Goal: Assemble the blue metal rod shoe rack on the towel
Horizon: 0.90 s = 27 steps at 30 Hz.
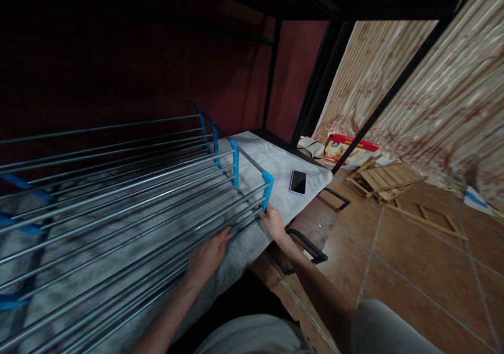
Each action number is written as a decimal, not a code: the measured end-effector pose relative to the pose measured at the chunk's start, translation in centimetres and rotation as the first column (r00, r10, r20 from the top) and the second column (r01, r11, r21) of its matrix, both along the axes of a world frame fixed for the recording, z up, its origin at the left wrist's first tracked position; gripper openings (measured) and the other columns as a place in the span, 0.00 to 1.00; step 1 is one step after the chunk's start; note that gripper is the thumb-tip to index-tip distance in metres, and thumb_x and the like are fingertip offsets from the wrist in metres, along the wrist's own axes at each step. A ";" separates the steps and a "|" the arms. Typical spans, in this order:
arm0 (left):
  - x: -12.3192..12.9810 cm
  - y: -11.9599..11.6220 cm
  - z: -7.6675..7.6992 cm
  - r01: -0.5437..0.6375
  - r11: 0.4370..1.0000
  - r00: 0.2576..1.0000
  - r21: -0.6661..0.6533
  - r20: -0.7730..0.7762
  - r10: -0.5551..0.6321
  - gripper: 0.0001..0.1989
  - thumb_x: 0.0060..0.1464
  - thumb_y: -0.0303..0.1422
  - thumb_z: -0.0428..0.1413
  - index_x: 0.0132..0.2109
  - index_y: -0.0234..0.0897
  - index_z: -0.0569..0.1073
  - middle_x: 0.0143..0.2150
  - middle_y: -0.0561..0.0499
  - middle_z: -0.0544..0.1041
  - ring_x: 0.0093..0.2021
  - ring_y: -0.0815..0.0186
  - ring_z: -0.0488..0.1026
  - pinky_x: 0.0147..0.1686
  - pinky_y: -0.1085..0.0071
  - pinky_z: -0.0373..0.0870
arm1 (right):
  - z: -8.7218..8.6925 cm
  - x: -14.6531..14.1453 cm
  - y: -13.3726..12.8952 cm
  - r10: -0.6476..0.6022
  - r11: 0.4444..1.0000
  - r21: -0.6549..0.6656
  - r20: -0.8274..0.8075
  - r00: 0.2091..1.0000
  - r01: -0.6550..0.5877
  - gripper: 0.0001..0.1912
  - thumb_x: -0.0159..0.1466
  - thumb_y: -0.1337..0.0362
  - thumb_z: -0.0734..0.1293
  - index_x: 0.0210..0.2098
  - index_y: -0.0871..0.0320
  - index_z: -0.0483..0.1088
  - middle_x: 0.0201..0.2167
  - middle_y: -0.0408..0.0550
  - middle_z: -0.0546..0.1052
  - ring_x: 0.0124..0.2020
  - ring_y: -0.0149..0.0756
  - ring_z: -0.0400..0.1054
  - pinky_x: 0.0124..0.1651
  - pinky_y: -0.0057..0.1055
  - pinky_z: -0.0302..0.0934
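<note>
A rack of long grey metal bars (157,178) with blue plastic joints lies across a grey-white blanket (275,157). My left hand (208,254) is at the rack's near bars, its fingers curled around or behind them and partly hidden. At the rack's near right corner, my right hand (272,221) has its fingers closed just below the blue corner joint (268,186), touching the end of a bar there. A dark-screened phone (298,182) in a purple case lies on the blanket, right of that corner.
Black metal frame posts (394,89) rise around the bed. Below its edge are black metal handles or legs (309,246). A folded wooden stool (388,178) and a red and yellow box (348,149) lie on the tiled floor (405,254) near the curtain (425,81).
</note>
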<state>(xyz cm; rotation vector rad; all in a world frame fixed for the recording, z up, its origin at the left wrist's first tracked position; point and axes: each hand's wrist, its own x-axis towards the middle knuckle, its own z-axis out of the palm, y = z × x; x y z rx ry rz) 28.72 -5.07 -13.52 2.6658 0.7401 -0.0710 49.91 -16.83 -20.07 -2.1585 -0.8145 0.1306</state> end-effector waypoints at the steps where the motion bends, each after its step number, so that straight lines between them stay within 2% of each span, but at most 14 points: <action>1: 0.0 0.0 0.0 -0.001 1.000 1.000 -0.009 -0.006 0.001 0.23 0.69 0.38 0.40 0.65 0.42 0.66 0.57 0.45 0.77 0.53 0.55 0.77 0.49 0.64 0.72 | 0.0 -0.1 0.0 -0.006 1.000 0.005 0.005 1.000 0.006 0.03 0.63 0.65 0.61 0.34 0.55 0.66 0.26 0.45 0.74 0.31 0.39 0.70 0.34 0.30 0.58; 8: -0.1 0.2 -0.1 -0.007 0.998 1.000 -0.064 -0.013 0.006 0.23 0.68 0.36 0.41 0.65 0.43 0.66 0.59 0.46 0.76 0.54 0.57 0.77 0.52 0.66 0.71 | 0.1 -0.5 0.1 -0.031 0.999 0.028 0.001 1.000 0.031 0.05 0.62 0.66 0.60 0.31 0.55 0.67 0.22 0.44 0.71 0.27 0.37 0.67 0.32 0.29 0.56; 14: -0.1 0.8 -0.7 -0.044 0.983 0.999 -0.176 -0.019 0.041 0.24 0.68 0.39 0.41 0.65 0.41 0.67 0.61 0.45 0.74 0.59 0.56 0.73 0.59 0.61 0.67 | 0.2 -0.5 0.1 -0.007 1.000 0.010 0.022 1.000 0.007 0.09 0.64 0.63 0.59 0.33 0.56 0.69 0.23 0.44 0.72 0.25 0.36 0.65 0.33 0.30 0.57; 20: 0.1 1.0 -0.4 -0.067 0.969 0.997 -0.239 -0.039 0.059 0.25 0.67 0.40 0.41 0.65 0.39 0.67 0.64 0.45 0.71 0.63 0.54 0.68 0.63 0.59 0.63 | 0.0 -0.4 0.0 0.010 0.999 0.039 -0.004 1.000 -0.010 0.12 0.66 0.59 0.59 0.35 0.57 0.72 0.24 0.43 0.73 0.25 0.35 0.65 0.33 0.29 0.57; 27: 0.4 1.7 -1.1 -0.044 0.953 0.996 -0.301 0.065 0.066 0.25 0.65 0.40 0.43 0.62 0.37 0.71 0.63 0.46 0.72 0.65 0.58 0.67 0.66 0.61 0.59 | -0.2 -0.3 -0.2 0.017 0.998 0.065 -0.032 0.999 -0.015 0.11 0.64 0.60 0.59 0.34 0.57 0.71 0.21 0.41 0.70 0.25 0.36 0.64 0.32 0.29 0.56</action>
